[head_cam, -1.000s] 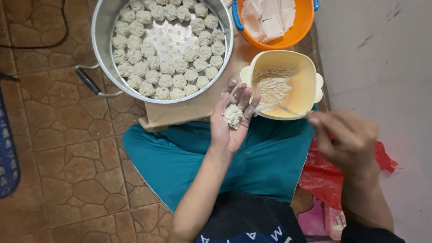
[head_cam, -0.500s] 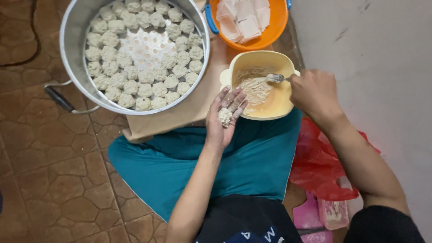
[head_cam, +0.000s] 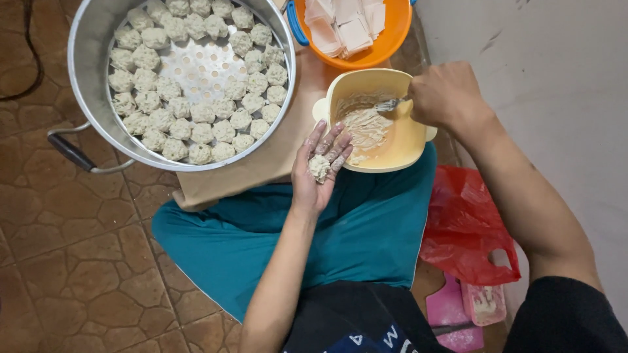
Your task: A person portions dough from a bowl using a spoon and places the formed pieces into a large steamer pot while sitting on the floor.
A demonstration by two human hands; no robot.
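My left hand [head_cam: 317, 171] lies palm up beside the yellow bowl [head_cam: 409, 140], with a half-filled dumpling [head_cam: 319, 167] resting on its fingers. My right hand [head_cam: 445, 95] grips a metal spoon [head_cam: 390, 104] whose tip is in the pale filling [head_cam: 365, 127] inside the bowl. The bowl sits on my teal-clad knee [head_cam: 353, 229]. A large metal steamer pot [head_cam: 88, 72] to the left holds several rows of finished dumplings [head_cam: 196, 131] around its perforated tray.
An orange bowl [head_cam: 392, 46] of square wrappers [head_cam: 343, 23] stands behind the yellow bowl. A brown board [head_cam: 261, 170] lies under the pot. A red plastic bag [head_cam: 468, 225] and pink items [head_cam: 454, 310] lie at the right by a grey wall. Brown tiled floor spreads left.
My right hand has moved from beside my knee up to the yellow bowl and put the spoon into the filling. The left hand stays palm up with the dumpling.
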